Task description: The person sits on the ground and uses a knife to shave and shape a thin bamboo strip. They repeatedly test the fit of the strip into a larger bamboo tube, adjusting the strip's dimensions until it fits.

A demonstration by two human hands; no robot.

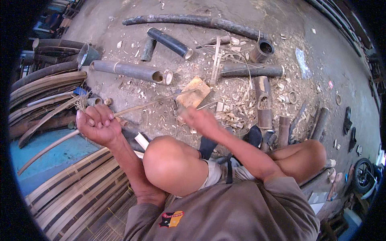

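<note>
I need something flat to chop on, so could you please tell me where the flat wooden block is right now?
In the head view the flat wooden block lies on the floor among shavings, just ahead of the right hand and right of the long bamboo tube.

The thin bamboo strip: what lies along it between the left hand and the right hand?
In the head view, the thin bamboo strip spans from left hand to right hand; under that stretch is only chip-strewn floor.

I see a thin, pale bamboo strip (148, 104) — dry, matt, fibrous. The bamboo tubes (128, 70) look dark and dull-skinned. The wooden block (194, 92) is raw and light — the concrete floor (321, 56) grey, rough, strewn with shavings.
</note>
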